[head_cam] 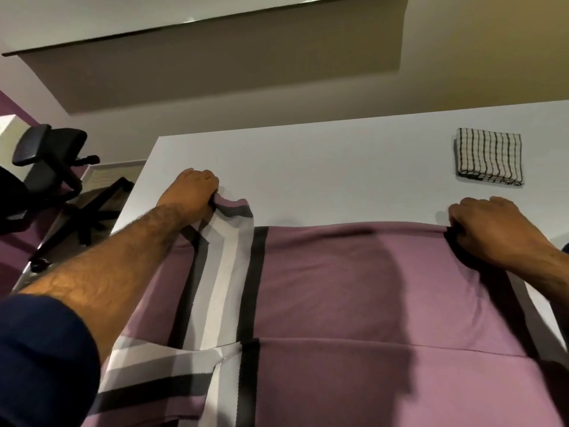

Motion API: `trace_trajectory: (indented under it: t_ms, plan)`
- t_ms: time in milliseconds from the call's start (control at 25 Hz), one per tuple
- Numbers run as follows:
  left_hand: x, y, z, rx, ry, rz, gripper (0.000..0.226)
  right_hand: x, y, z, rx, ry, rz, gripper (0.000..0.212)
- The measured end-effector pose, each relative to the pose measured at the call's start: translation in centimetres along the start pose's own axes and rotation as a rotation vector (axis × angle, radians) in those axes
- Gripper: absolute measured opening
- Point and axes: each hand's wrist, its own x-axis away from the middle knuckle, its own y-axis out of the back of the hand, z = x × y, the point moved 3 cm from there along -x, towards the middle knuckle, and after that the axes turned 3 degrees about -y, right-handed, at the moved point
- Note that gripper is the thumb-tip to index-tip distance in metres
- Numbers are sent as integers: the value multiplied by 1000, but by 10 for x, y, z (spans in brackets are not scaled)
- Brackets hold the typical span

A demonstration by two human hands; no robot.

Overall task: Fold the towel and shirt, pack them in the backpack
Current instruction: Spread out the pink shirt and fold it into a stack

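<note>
Shirt, smooth mauve, black-and-white bands

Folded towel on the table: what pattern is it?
The towel: white with thin black stripes; head view.

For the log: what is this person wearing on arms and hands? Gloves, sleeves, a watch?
No gloves on the left hand or right hand, and no watch or band at either wrist. A dark navy fabric sleeve covers the left upper arm, leaving the forearm bare. The right forearm is bare as far as it shows.
</note>
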Motion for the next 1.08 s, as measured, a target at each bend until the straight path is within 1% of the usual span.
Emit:
trace_trajectory:
  t_ms: [80, 120, 200, 320, 360, 440, 480, 520, 640, 680, 760, 800, 840, 880, 920, 960, 1040, 1080]
  plan:
    - [11, 6, 5, 67, 12, 9, 18, 6, 4, -1, -56, -3, 21, 39]
    - [20, 8, 8, 91, 25, 3, 16, 12, 8, -1, -63, 9, 28, 39]
    - [50, 16, 13, 161, 40, -27, 14, 29, 13, 3, -59, 59, -10, 37]
    - [106, 33, 14, 310, 62, -53, 20, 63, 11, -5, -39, 74, -74, 39]
    - [128, 36, 12, 328, 43, -48, 27, 76, 9, -8, -25, 70, -72, 53]
    - [171, 39, 8, 336, -36, -31, 52, 100, -1, -14, 58, 116, -12, 97]
    - [192, 41, 7, 341, -70, -40, 58, 114, -5, -12, 86, 127, -1, 108]
    - [212, 41, 7, 353, -103, -49, 61, 129, -7, -7, 98, 112, -4, 109]
    - [267, 33, 6, 356, -173, -36, 68, 171, -6, 7, 32, 28, -27, 88]
    - [282, 28, 4, 351, -200, -15, 66, 185, -9, 12, 65, 6, -1, 87]
    - [304, 18, -3, 314, -244, 103, 54, 203, -22, 18, 179, 5, 40, 89]
    - [313, 15, -4, 295, -260, 185, 53, 210, -24, 22, 233, -9, 59, 86]
    - [321, 13, -4, 300, -275, 273, 57, 216, -18, 29, 254, -56, 99, 81]
    - [328, 17, -5, 340, -276, 299, 66, 218, -9, 37, 235, -114, 126, 76]
    - [328, 19, -7, 394, -242, 268, 72, 218, 3, 50, 201, -173, 139, 70]
    - [324, 20, -10, 440, -186, 202, 71, 215, 15, 67, 157, -203, 117, 63]
    - [301, 15, -22, 504, -41, 92, 62, 203, 37, 122, -27, -203, -19, 44]
    - [287, 10, -31, 505, 10, 69, 55, 195, 44, 159, -143, -186, -50, 42]
